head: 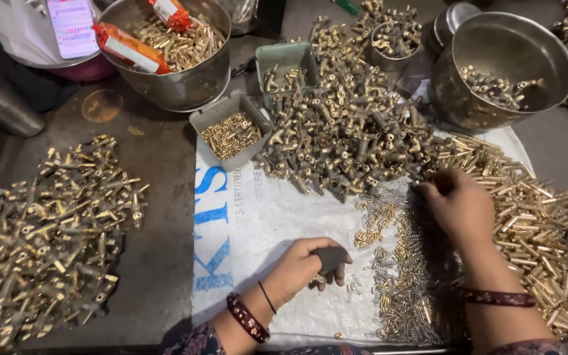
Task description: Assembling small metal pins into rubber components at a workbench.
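1. We see our left hand (304,266) closed around a dark fitting (330,258), low on the white sack sheet (264,217) with blue lettering.
2. Our right hand (458,207) curls fingers-down at the central brass heap (350,125); what it grips we cannot tell.
3. Orange packets (129,49) lie in the steel bowl (185,85), top left.

Brass piles (350,125) crowd — sack (277,217) bare

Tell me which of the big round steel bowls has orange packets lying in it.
The steel bowl at upper left: two orange packets lie on its brass pieces. The bowl at upper right holds only a few metal parts.
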